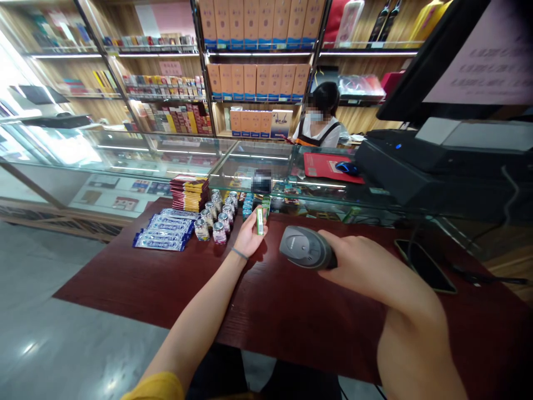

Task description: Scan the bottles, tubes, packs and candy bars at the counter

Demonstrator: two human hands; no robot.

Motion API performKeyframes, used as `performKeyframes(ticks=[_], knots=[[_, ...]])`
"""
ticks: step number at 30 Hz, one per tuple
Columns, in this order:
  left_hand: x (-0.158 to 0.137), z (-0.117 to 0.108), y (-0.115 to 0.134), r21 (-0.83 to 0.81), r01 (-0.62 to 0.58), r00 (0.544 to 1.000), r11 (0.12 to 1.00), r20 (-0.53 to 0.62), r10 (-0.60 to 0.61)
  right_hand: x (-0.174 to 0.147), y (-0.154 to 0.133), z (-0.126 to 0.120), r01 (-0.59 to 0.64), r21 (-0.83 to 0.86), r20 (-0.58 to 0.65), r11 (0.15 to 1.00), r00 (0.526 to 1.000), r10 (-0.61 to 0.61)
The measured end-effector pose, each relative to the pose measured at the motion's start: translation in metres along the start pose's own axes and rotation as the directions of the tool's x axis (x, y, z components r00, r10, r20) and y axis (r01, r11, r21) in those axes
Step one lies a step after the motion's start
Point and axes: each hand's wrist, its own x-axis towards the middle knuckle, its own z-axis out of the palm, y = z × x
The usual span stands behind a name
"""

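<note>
left hand (pixel 249 235): grip pinching green packet (pixel 260 221) | right hand (pixel 353 260): grip around scanner (pixel 300 247), packet's four o'clock | jars (pixel 224 222): packet's nine o'clock

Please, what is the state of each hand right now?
Left hand: holding a small green-and-white pack.
Right hand: closed around the grey barcode scanner.

Back shelving: wood-panelled bays with dark uprights (pixel 201 66), lit shelf edges
Boxed stock: upright tan-orange cardboard boxes with blue bases (pixel 257 80), in rows
Top right shelf: two dark glass bottles (pixel 378 25), side by side
Counter: long glass-topped display case (pixel 175 143)
Co-worker: person in white top with dark straps (pixel 320 126), behind the counter
Mouse: black mouse with blue glow (pixel 347 167), on red rectangular mat (pixel 317 165)
Right edge: large black-framed monitor (pixel 478 61), tilted in view
Floor: glossy grey floor (pixel 25 272)
</note>
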Motion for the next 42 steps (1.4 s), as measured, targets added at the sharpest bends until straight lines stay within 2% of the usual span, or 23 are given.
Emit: performKeyframes(ticks=[4, 8, 12, 14, 17, 19, 23, 25, 30, 33, 37, 42], knots=[[0.0, -0.001, -0.001, 0.074, 0.0, 1.0, 0.997, -0.001, 0.001, 0.0, 0.003, -0.004, -0.003, 0.011, -0.03, 1.0, 1.0, 0.003], [0.0, -0.002, -0.006, 0.202, -0.013, 1.0, 0.979, 0.021, 0.009, -0.005, 0.02, -0.011, -0.07, 0.058, -0.174, 0.996, 0.982, 0.08], [-0.002, 0.0, -0.017, 0.34, 0.005, 0.999, 0.94, 0.044, -0.021, -0.017, 0.049, -0.016, -0.114, 0.22, -0.338, 0.969, 0.923, 0.185], [-0.004, 0.003, -0.024, 0.433, -0.027, 0.999, 0.901, 0.037, 0.012, -0.025, 0.065, -0.018, -0.106, 0.304, -0.397, 0.947, 0.889, 0.227], [-0.009, 0.011, -0.038, 0.597, -0.106, 0.994, 0.795, 0.062, 0.086, -0.041, 0.087, -0.019, -0.094, 0.42, -0.464, 0.903, 0.832, 0.303], [-0.01, 0.02, -0.05, 0.682, -0.135, 0.991, 0.719, 0.103, 0.089, -0.052, 0.099, -0.02, -0.087, 0.484, -0.494, 0.871, 0.795, 0.353], [-0.004, 0.043, -0.081, 0.741, -0.181, 0.977, 0.646, 0.213, 0.029, -0.069, 0.118, -0.022, -0.146, 0.554, -0.491, 0.82, 0.739, 0.463], [0.004, 0.058, -0.1, 0.747, -0.23, 0.964, 0.624, 0.263, 0.04, -0.075, 0.124, -0.023, -0.179, 0.574, -0.479, 0.799, 0.718, 0.505], [0.031, 0.096, -0.155, 0.709, -0.327, 0.932, 0.624, 0.35, 0.091, -0.085, 0.132, -0.025, -0.183, 0.64, -0.448, 0.746, 0.7, 0.557], [0.048, 0.114, -0.187, 0.715, -0.377, 0.915, 0.588, 0.388, 0.114, -0.089, 0.138, -0.025, -0.196, 0.648, -0.437, 0.737, 0.697, 0.569], [0.072, 0.128, -0.217, 0.729, -0.409, 0.905, 0.549, 0.401, 0.142, -0.093, 0.146, -0.023, -0.203, 0.665, -0.417, 0.719, 0.698, 0.582], [0.1, 0.133, -0.236, 0.74, -0.38, 0.923, 0.555, 0.343, 0.175, -0.094, 0.152, -0.023, -0.213, 0.703, -0.392, 0.678, 0.679, 0.62]])
